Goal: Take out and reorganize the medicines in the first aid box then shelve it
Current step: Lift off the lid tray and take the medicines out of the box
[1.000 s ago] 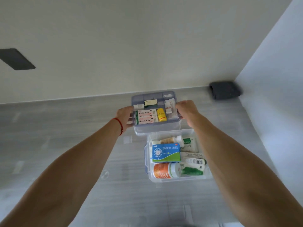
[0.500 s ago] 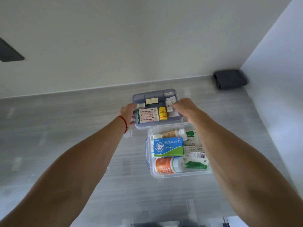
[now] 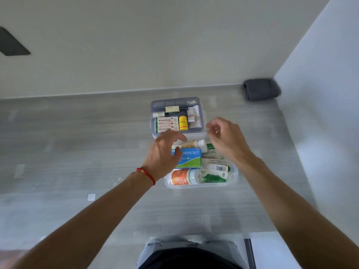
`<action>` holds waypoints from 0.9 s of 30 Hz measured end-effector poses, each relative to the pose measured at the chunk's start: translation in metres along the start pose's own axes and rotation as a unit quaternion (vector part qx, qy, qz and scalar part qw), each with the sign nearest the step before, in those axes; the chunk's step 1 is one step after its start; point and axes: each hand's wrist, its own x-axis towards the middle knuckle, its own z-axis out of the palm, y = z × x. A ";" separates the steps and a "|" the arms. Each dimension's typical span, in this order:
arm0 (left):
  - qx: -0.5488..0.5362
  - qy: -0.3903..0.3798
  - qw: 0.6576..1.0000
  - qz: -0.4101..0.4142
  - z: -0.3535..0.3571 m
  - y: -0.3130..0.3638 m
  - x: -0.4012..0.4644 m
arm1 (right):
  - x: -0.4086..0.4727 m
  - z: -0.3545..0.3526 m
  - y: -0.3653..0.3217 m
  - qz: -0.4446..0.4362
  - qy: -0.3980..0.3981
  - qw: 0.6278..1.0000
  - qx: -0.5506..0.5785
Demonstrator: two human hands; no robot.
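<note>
On the grey floor beside the clear first aid box [image 3: 234, 176], we've let go of the divided inner tray [image 3: 177, 117]: a sec ago both hands gripped its two ends, now it sits alone just beyond the box's far edge, w/ its yellow bottle [image 3: 183, 123] and flat red-printed packets [image 3: 167, 124] in their slots. Our left hand [image 3: 165, 154] has come back over the box's left side, fingers spread and empty, thumb just at the blue loratadine tablets carton [image 3: 191, 157]; whether it touches yet we can't tell, the hand is motion-blurred. Our right hand [image 3: 226, 139] hovers loosely curled above the box's far right corner, holding nothing, well apart from the left. Inside the box, near to far: an orange-and-white bottle [image 3: 183, 177] lying on its side next to a green-and-white pack [image 3: 212, 176], a barcode-labelled box [image 3: 215, 166], the blue carton, then a small brown bottle w/ white cap [image 3: 194, 145]. Beyond the box, by the wall corner, lies a dark folded cloth [image 3: 261, 89]. Our read: tray lift-out is done, lower layer now exposed, so emptying of the main compartment looks set to begin, prob. w/ the blue carton. Reorganizing and shelving not yet started.
</note>
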 end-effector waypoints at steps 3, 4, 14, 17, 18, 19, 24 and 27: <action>0.087 -0.100 0.991 0.028 0.017 0.006 -0.016 | -0.036 0.021 0.002 0.026 -0.063 0.991 -0.118; 0.102 -0.125 0.987 0.016 0.021 0.006 -0.019 | -0.043 0.029 0.003 0.033 -0.072 0.986 -0.145; 0.201 -0.138 0.970 0.014 0.032 0.010 -0.022 | -0.064 0.067 0.001 0.008 -0.044 0.992 -0.119; 0.161 -0.067 0.983 0.050 0.028 0.019 -0.016 | -0.061 0.046 0.001 0.082 -0.033 0.994 0.063; 0.148 -0.050 0.986 0.066 0.028 0.024 -0.011 | -0.059 0.035 0.003 0.104 -0.028 0.987 0.122; 0.136 -0.038 0.987 0.076 0.028 0.030 -0.005 | -0.057 0.024 0.006 0.119 -0.018 0.979 0.166; 0.121 -0.051 0.991 0.001 0.038 0.052 0.016 | -0.023 -0.038 0.051 0.164 0.113 0.946 0.256; 0.153 -0.062 0.986 -0.038 0.037 0.047 0.011 | 0.011 -0.063 0.088 0.200 0.172 0.932 0.249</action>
